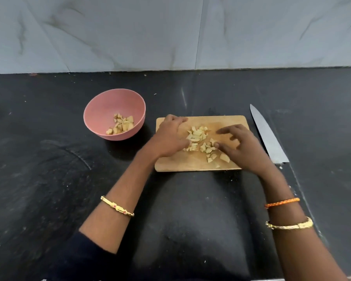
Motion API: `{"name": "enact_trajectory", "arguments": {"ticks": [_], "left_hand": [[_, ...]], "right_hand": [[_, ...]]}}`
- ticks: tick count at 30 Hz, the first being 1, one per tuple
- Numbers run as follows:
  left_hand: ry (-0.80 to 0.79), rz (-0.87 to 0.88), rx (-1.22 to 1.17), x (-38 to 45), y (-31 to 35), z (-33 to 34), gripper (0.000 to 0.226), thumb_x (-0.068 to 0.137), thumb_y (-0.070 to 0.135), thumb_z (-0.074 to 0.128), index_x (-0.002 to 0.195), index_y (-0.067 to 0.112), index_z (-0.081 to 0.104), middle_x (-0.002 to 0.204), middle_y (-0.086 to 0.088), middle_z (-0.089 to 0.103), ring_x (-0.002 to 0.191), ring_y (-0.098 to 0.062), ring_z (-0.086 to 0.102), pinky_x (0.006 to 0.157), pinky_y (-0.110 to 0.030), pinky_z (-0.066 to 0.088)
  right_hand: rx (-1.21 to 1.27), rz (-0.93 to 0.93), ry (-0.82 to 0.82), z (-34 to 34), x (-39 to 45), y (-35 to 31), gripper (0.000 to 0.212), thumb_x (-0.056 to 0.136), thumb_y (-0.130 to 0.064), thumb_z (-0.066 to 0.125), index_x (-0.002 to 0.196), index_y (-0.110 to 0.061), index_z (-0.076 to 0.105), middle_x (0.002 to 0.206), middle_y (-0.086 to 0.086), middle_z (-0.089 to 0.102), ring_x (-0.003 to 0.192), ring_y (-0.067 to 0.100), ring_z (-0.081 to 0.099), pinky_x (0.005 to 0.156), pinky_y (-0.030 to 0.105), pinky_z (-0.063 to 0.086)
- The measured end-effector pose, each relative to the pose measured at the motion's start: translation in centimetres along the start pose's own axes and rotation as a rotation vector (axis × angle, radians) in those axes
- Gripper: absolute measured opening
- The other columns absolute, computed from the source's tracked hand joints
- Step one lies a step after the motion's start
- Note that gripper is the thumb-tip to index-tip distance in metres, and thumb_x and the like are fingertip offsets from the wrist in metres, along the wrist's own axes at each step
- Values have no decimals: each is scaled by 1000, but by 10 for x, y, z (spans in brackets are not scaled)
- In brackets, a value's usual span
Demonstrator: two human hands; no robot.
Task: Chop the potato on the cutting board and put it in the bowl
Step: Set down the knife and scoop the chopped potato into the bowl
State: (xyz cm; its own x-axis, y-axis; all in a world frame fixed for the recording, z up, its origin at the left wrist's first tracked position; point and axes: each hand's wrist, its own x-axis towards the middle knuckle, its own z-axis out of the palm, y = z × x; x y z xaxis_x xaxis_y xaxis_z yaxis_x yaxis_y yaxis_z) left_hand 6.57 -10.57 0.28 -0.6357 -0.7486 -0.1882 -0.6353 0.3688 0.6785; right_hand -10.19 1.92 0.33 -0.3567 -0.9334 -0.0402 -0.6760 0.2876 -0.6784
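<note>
A wooden cutting board [227, 121] lies on the black counter. A heap of chopped potato pieces [200, 141] sits in its middle. My left hand [169, 136] rests on the board's left part, fingers loosely bent against the left side of the heap. My right hand [241, 146] hovers at the heap's right side, fingers spread, thumb tip touching the pieces. Neither hand plainly grips anything. To the left of the board stands a pink bowl [101, 110] with several potato pieces [122, 124] inside.
A large knife [266, 134] lies on the counter just right of the board, blade pointing away from me. A grey marble wall [170, 33] closes off the back of the black counter [49, 169].
</note>
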Motion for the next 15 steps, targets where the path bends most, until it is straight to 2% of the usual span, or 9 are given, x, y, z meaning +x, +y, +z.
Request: {"name": "enact_trajectory", "arguments": {"ticks": [3, 5, 8, 13, 15], "left_hand": [[-219, -71, 214, 4, 4, -10, 105, 65, 36, 83, 147, 18, 20, 146, -3, 21, 130, -22, 33, 109, -38, 35], [-249, -69, 298, 8, 7, -7, 109, 60, 38, 86, 145, 16, 23, 143, -4, 21, 130, -24, 33, 107, -40, 38], [-241, -39, 302, 13, 13, -1, 100, 58, 34, 87, 140, 15, 33, 137, -4, 26, 122, -23, 41, 97, -34, 44], [-219, 12, 251, 17, 15, 6, 98, 57, 28, 88, 140, 18, 36, 133, -2, 34, 120, -23, 44, 93, -32, 42], [-196, 16, 233, 16, 14, 9, 97, 56, 27, 88, 139, 18, 39, 130, -2, 36, 118, -22, 45, 95, -32, 41]], "right_hand": [[-81, 294, -201, -13, -8, -2, 74, 70, -44, 80, 132, -17, 49, 121, 5, 51, 103, 21, 55, 87, 30, 45], [-141, 369, -237, -5, -14, -7, 81, 68, -44, 81, 134, -16, 44, 127, 8, 46, 110, 23, 53, 90, 33, 44], [-158, 341, -123, 13, -15, -11, 65, 76, -31, 79, 129, -14, 47, 128, 9, 42, 107, 23, 52, 87, 28, 42], [-108, 289, -20, 26, 1, -13, 38, 82, -14, 73, 118, -12, 60, 116, 12, 58, 102, 24, 57, 83, 25, 42], [-61, 283, 30, 29, 9, -19, 32, 83, -10, 71, 114, -9, 64, 110, 11, 64, 93, 20, 58, 77, 23, 42]]}}
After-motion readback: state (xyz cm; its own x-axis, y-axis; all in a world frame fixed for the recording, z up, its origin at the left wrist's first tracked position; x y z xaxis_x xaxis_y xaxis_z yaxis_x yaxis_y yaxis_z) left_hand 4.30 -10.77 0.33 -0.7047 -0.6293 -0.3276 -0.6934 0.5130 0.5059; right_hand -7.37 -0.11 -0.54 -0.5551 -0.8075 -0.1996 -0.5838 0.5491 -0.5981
